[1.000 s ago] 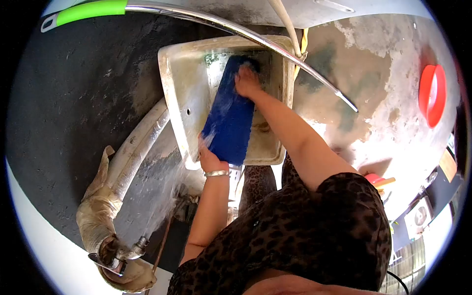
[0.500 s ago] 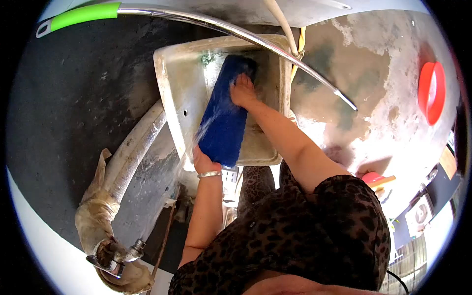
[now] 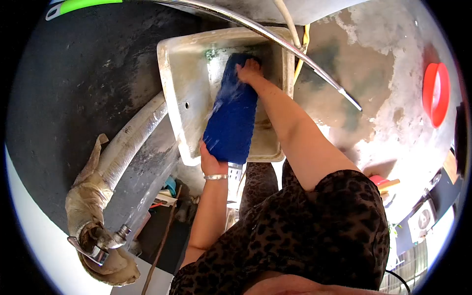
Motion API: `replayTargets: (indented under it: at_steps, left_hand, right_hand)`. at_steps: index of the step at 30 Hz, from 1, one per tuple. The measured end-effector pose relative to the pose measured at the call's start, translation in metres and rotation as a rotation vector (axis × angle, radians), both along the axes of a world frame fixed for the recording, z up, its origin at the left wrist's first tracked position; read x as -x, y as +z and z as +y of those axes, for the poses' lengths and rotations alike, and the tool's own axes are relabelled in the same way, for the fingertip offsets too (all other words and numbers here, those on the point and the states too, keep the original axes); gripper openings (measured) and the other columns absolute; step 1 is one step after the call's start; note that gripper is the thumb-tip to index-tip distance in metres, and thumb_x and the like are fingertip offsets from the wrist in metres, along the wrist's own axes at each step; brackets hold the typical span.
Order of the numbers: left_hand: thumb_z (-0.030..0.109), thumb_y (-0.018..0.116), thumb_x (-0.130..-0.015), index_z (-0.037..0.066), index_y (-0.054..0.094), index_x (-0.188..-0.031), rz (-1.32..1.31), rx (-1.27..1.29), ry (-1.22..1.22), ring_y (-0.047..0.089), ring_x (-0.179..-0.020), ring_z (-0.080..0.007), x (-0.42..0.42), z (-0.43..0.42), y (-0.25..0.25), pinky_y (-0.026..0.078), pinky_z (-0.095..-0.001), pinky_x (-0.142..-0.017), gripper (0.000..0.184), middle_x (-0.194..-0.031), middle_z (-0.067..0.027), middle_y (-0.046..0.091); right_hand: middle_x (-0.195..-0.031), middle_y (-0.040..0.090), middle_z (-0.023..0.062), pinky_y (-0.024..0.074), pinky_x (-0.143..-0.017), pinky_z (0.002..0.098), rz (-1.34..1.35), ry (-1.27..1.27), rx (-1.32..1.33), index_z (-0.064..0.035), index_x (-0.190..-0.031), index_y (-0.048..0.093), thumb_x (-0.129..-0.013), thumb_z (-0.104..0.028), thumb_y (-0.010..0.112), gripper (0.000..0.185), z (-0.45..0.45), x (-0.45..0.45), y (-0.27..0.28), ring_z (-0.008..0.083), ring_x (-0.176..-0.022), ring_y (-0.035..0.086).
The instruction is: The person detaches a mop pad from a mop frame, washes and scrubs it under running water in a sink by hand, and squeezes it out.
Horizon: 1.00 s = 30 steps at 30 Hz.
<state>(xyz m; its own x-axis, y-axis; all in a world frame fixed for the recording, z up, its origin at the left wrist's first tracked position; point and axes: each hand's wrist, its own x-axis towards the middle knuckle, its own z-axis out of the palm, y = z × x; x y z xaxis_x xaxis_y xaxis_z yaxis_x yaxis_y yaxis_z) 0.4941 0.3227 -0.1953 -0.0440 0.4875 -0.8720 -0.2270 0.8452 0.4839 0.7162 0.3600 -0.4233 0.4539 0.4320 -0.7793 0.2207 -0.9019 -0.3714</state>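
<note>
A long blue mop pad (image 3: pixel 231 120), wet and slightly shaggy along its edge, lies slanted inside the worn stone sink (image 3: pixel 169 93). At its near end my left hand (image 3: pixel 211 160), with a silver bracelet on the wrist, is closed on the edge. My right hand (image 3: pixel 250 71) is at the far end, its fingers curled onto the pad; the fingertips are partly hidden. From the tap (image 3: pixel 115 241) at lower left, a stream of water crosses to the sink and splashes along the pad's upper face.
A metal pole (image 3: pixel 275 38) with a green handle (image 3: pixel 88 5) slants across the sink's far side. A wrapped pipe (image 3: pixel 130 137) runs left of the sink. A red basin (image 3: pixel 436 95) is at far right. A thin stick (image 3: pixel 162 241) leans near my left arm.
My right hand has moved up to the pad's far end, its fingers now curled. The pad has shifted slightly right in view, and water now lands farther up it.
</note>
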Motion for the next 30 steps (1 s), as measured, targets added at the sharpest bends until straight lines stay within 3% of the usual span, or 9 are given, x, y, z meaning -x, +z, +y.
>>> replayTargets:
  at_steps: [5,8,11,20,23,25,27,28,30]
  left_hand:
    - [0.041,0.038,-0.092,0.006,0.047,-0.123,0.009,0.041,-0.052,0.05,-0.111,-0.0287,0.044,-0.021,0.035,0.04,-0.0448,-0.095,0.047,-0.123,-0.0115,0.051]
    - [0.042,0.037,-0.092,0.007,0.047,-0.122,0.027,0.005,-0.1,0.052,-0.109,-0.0284,0.068,-0.025,0.063,0.041,-0.0445,-0.094,0.047,-0.122,-0.011,0.053]
    - [0.041,0.037,-0.092,0.006,0.047,-0.122,0.07,-0.013,-0.086,0.052,-0.109,-0.0274,0.078,-0.025,0.082,0.041,-0.0434,-0.093,0.047,-0.122,-0.0108,0.053]
    - [0.041,0.035,-0.092,0.007,0.047,-0.124,0.07,-0.044,-0.078,0.052,-0.11,-0.0273,0.103,-0.015,0.105,0.044,-0.0432,-0.091,0.048,-0.123,-0.0115,0.052]
    - [0.042,0.035,-0.092,0.007,0.046,-0.125,0.071,-0.064,-0.101,0.051,-0.111,-0.0278,0.108,-0.017,0.11,0.043,-0.0433,-0.091,0.049,-0.125,-0.0117,0.05]
    - [0.041,0.034,-0.093,0.007,0.045,-0.126,0.066,-0.075,-0.096,0.051,-0.112,-0.0281,0.106,-0.019,0.11,0.043,-0.0432,-0.092,0.049,-0.126,-0.0117,0.049]
    - [0.041,0.033,-0.093,0.007,0.044,-0.127,0.061,-0.06,-0.072,0.05,-0.112,-0.0283,0.105,-0.023,0.11,0.043,-0.0432,-0.092,0.049,-0.127,-0.0116,0.048]
    - [0.04,0.033,-0.093,0.008,0.044,-0.127,0.056,-0.063,-0.079,0.05,-0.112,-0.0282,0.102,-0.024,0.111,0.043,-0.0433,-0.092,0.048,-0.127,-0.0116,0.048]
    - [0.039,0.032,-0.094,0.008,0.043,-0.128,0.051,-0.071,-0.095,0.05,-0.113,-0.0279,0.095,-0.026,0.117,0.042,-0.0434,-0.093,0.047,-0.127,-0.0116,0.048]
  right_hand:
    - [-0.139,0.032,0.0172,0.0263,-0.103,0.0452,-0.121,0.035,-0.029,-0.0012,-0.134,0.033,-0.08,-0.067,0.037,0.085,-0.025,0.001,0.027,0.0298,-0.129,0.03]
    - [-0.127,0.047,0.0201,0.0356,-0.097,0.0444,0.114,0.086,-0.049,0.0001,-0.123,0.048,-0.081,-0.066,0.035,0.079,-0.02,-0.016,0.037,0.0329,-0.118,0.045]
    - [-0.116,0.055,0.021,0.0412,-0.091,0.0436,0.026,0.097,-0.066,0.0007,-0.111,0.057,-0.086,-0.059,0.032,0.07,-0.008,-0.014,0.044,0.0347,-0.108,0.053]
    - [-0.122,0.05,0.0187,0.0403,-0.091,0.0438,0.009,0.068,0.005,-0.0049,-0.115,0.055,-0.092,-0.038,0.031,0.047,0.004,-0.008,0.061,0.0317,-0.113,0.049]
    - [-0.124,0.046,0.018,0.0359,-0.095,0.045,-0.5,0.326,-0.259,-0.0064,-0.117,0.054,-0.09,-0.034,0.037,0.042,-0.006,0.019,0.112,0.0313,-0.114,0.046]
    - [-0.126,0.044,0.0176,0.0309,-0.098,0.0463,-0.171,0.508,-0.308,-0.0078,-0.118,0.053,-0.087,-0.032,0.041,0.04,0.0,0.042,0.176,0.0313,-0.117,0.041]
    - [-0.126,0.045,0.0178,0.0224,-0.103,0.048,-0.316,0.55,-0.755,-0.0078,-0.116,0.054,-0.086,-0.038,0.042,0.044,-0.028,0.095,0.198,0.0292,-0.12,0.038]
    - [-0.123,0.048,0.0171,0.0207,-0.103,0.0488,-0.155,0.503,-0.845,-0.0073,-0.112,0.056,-0.086,-0.039,0.041,0.044,-0.038,0.112,0.209,0.0281,-0.12,0.038]
    - [-0.116,0.054,0.0155,0.0207,-0.103,0.0488,-0.143,0.657,-0.781,-0.0068,-0.107,0.06,-0.087,-0.037,0.039,0.042,-0.037,0.114,0.198,0.0275,-0.117,0.042]
